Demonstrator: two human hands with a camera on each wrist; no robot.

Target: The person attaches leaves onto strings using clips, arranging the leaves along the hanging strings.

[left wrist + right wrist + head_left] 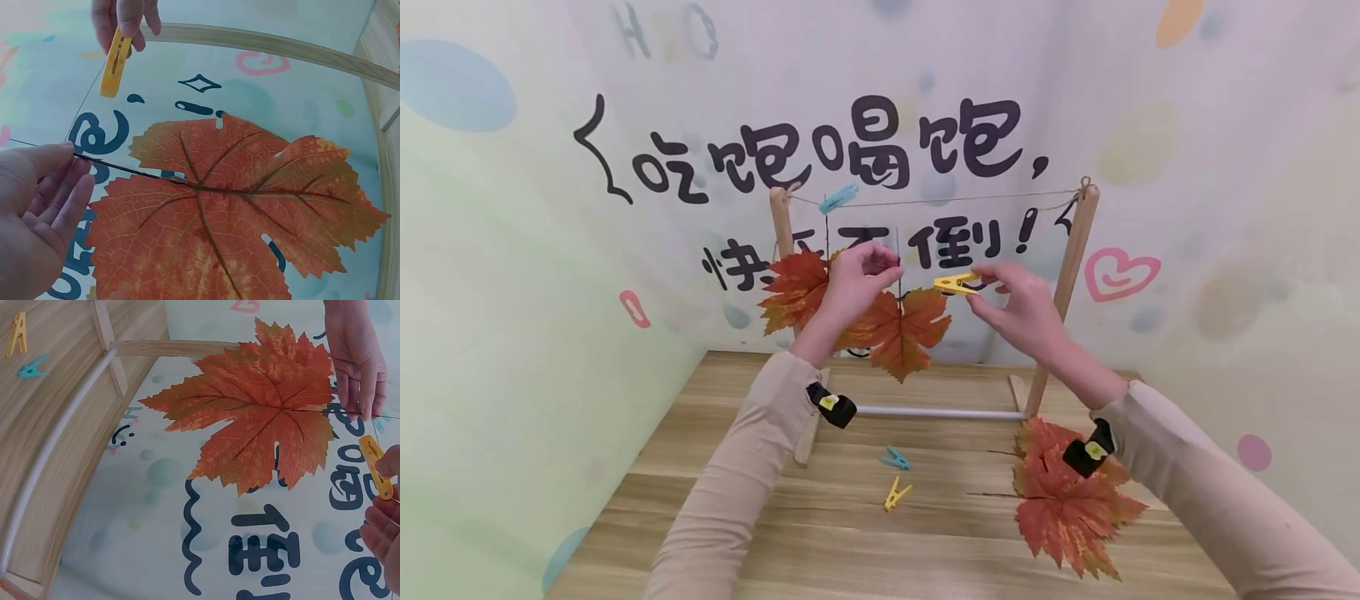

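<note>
My left hand (857,283) pinches the dark thin stem (125,168) of an orange-red artificial maple leaf (910,333), which hangs below the fingers. To its right, my right hand (1018,304) holds a yellow clothespin (953,284) between thumb and fingers, its tip pointing toward the left hand. Above both hands a thin string (955,200) runs between two wooden posts. On the string's left end a light blue clothespin (839,198) holds the stem of another orange leaf (793,287), partly hidden behind my left hand.
On the wooden table (760,533) lie a blue clothespin (895,457) and a yellow clothespin (897,495). Overlapping red leaves (1075,517) lie at the right, under my right forearm. The frame's right post (1075,250) stands behind my right hand, and a pale rod (940,412) joins the posts low down.
</note>
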